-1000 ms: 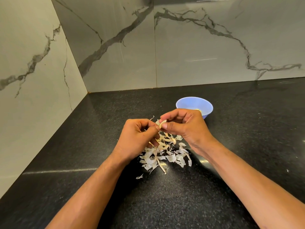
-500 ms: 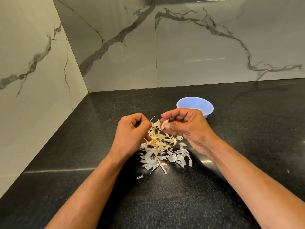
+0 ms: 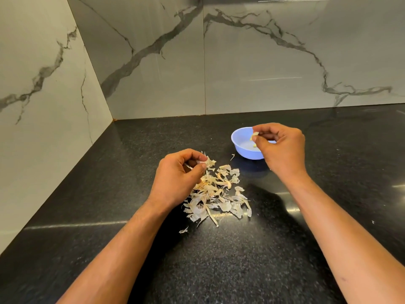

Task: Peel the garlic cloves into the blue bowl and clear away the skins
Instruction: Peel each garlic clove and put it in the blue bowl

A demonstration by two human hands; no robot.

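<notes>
Right hand [image 3: 282, 148] now over blue bowl [image 3: 241, 148] at 1 o'clock, moved from above skins [image 3: 215, 194]; pinching peeled clove [image 3: 255, 134] above bowl opening. Left hand [image 3: 178, 176] at pile's 10 o'clock edge, pinching scrap of skin [image 3: 200, 161]. Some pale pieces already in bowl. Clove not yet released. Skins uncleared on counter [image 3: 219, 270]. Unpeeled cloves remaining: cannot tell.

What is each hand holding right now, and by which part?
The right hand pinches a garlic clove at one end between thumb and fingertips, above the blue bowl. The left hand pinches a scrap of skin by its edge.
</notes>
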